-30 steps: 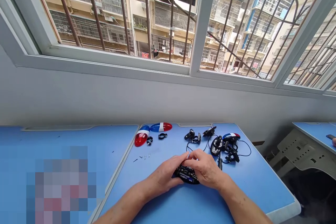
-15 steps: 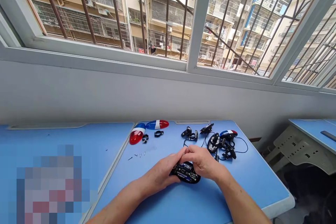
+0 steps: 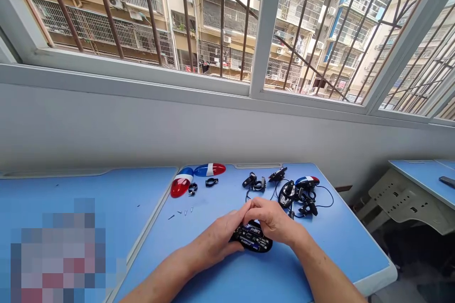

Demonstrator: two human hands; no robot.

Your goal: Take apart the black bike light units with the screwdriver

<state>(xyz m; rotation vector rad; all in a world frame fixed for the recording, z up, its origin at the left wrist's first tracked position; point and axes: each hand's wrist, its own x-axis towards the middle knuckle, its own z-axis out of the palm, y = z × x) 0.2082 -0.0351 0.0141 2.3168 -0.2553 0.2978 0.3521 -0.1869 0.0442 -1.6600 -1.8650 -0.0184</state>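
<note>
A black oval battery housing [image 3: 253,241] with blue cells and a circuit board lies tilted between my hands, just over the blue table. My left hand [image 3: 222,232] grips its left side, the thumb along the near edge and the fingers behind it. Above the housing's far edge, my right hand [image 3: 272,220] is closed in a pinch, its fingertips against my left fingers. What those fingertips hold, if anything, is hidden. Two red, white and blue lens covers [image 3: 182,182] rest at the back left, beside two black ring clamps [image 3: 212,182]. Several small screws [image 3: 186,212] lie nearer to me.
Farther right on the blue table [image 3: 341,241] are black clamp units [image 3: 254,182] with cables, an open oval housing [image 3: 286,194] and a covered light [image 3: 307,181]. A window with bars rises behind. Another desk [image 3: 423,180] stands at the right; a blurred patch covers the lower left.
The camera view has shifted slightly, so the table things appear a little farther left. My hands keep nearly the same grip on the housing.
</note>
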